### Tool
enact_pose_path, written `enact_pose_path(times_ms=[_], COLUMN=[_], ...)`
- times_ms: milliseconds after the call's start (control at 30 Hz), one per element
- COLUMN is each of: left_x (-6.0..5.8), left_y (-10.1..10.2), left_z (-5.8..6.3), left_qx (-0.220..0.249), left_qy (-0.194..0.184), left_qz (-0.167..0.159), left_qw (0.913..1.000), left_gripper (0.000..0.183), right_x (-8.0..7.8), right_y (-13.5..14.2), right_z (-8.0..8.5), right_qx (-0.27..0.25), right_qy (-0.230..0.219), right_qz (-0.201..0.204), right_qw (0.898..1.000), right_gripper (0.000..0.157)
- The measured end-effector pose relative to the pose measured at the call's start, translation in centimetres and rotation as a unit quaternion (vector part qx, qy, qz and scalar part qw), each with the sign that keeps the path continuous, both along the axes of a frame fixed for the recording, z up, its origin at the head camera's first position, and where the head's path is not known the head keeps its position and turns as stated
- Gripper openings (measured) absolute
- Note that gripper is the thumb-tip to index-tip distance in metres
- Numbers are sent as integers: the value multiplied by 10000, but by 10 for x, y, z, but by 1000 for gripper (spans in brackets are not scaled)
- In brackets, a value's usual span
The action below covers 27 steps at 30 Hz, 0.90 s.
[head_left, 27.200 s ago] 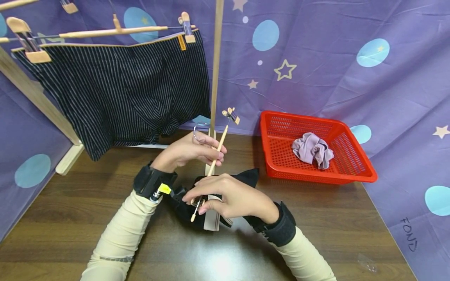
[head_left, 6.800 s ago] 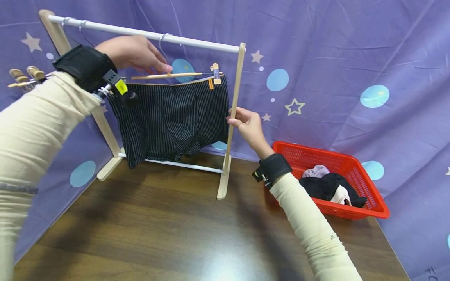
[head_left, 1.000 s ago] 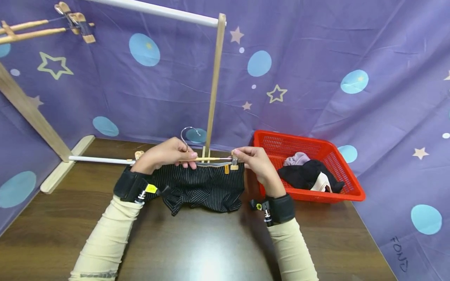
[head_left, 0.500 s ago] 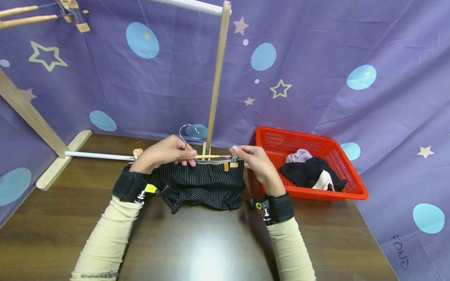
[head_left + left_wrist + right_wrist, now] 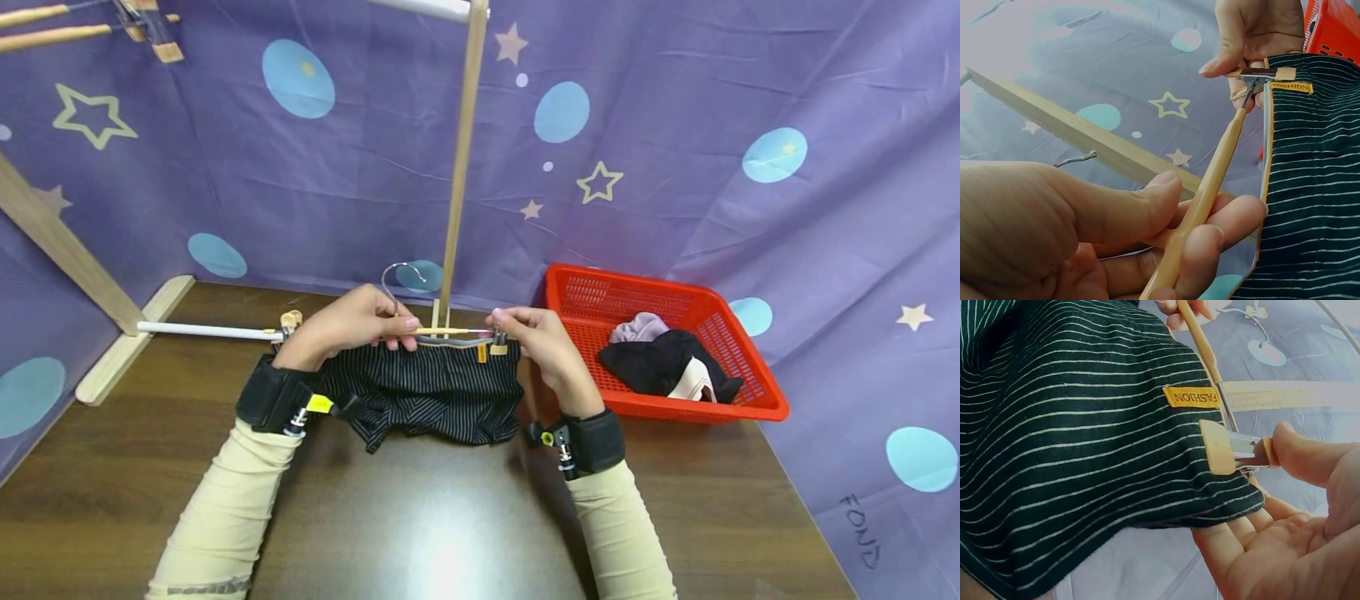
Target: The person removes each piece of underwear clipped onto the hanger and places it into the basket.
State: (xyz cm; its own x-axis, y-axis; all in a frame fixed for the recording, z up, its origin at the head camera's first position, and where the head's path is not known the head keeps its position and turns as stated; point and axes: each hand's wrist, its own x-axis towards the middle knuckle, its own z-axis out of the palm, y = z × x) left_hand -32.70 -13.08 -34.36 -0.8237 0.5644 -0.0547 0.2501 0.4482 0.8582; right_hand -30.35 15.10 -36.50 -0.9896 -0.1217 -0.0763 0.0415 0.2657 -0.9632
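My left hand grips the wooden bar of a clip hanger, thumb on one side and fingers curled under. Its metal hook sticks up behind that hand. Dark striped shorts hang by the waistband from the hanger, low over the table. At the right end, my right hand pinches the hanger clip, thumb on its upper lever and fingers beneath. The clip's wooden jaw lies over the waistband beside a yellow label. Behind my left wrist shows the other clip.
A red basket at the right holds a black garment and a pale purple cloth. Behind the hands stands a rack with a wooden post and white lower bar. Other clip hangers hang upper left.
Earlier the striped shorts hung on the rack; now both hands hold them on their hanger over the table. The black garment went from the table to the basket. The last second shows little movement.
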Motion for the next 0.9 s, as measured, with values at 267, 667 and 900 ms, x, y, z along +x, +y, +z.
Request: enact_pose_path(times_ms=[267,667,900], left_x=[3,3,8], left_y=[2,5,6], left_z=[-2,0,3], left_qx=[89,42,-16], left_qy=[125,225,190], left_qz=[38,76,116], left_qw=[9999,9997,9998], left_gripper=[23,23,23], right_x=[2,4,7], right_y=[-2,-2,-3], right_z=[2,2,2], right_qx=[-238,-771,-1365], right_qy=[-38,272,115], right_qz=[-99,-359,-591], right_qw=[9997,9960,9888], right_gripper=[34,29,32])
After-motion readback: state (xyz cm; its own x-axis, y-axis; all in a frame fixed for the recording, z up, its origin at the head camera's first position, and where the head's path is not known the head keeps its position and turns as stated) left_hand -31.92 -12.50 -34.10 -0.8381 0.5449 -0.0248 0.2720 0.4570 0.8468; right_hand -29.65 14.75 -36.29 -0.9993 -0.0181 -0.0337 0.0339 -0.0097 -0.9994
